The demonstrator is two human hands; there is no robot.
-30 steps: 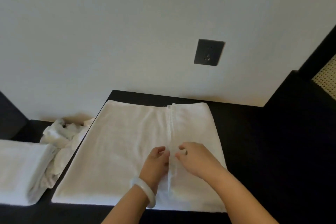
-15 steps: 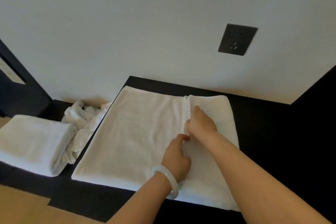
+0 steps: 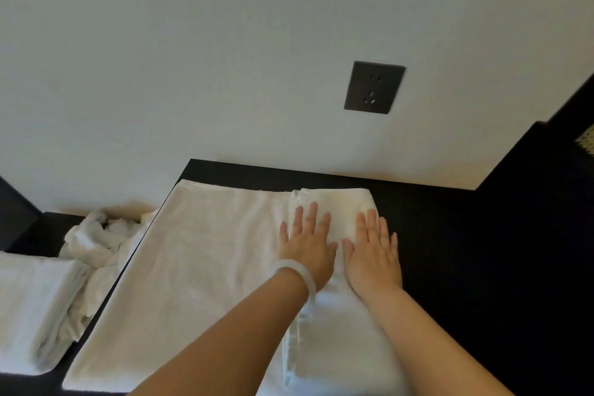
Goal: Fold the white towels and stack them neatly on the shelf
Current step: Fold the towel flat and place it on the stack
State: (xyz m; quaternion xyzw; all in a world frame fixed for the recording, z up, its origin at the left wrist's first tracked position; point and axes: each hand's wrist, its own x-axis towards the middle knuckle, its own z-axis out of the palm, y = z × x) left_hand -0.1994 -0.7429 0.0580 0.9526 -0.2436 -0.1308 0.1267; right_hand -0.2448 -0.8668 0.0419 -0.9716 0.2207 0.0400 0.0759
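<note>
White towel (image 3: 199, 267) spread flat on dark shelf top (image 3: 450, 267), left hand (image 3: 307, 246) and right hand (image 3: 373, 254) pressing open-palmed on its folded-over flap, gripping nothing; cloth looks soft, limp, light — best pinched at hemmed corners

White towel (image 3: 205, 270) flat on dark shelf (image 3: 450, 235), right third folded over; folded towel (image 3: 29, 302) left.

Both hands, left (image 3: 307, 244) and right (image 3: 373, 254), lie flat on the towel (image 3: 199, 267) spread on the counter (image 3: 466, 267). A crumpled towel (image 3: 99, 244) and a folded stack (image 3: 32, 305) lie left of it.
</note>
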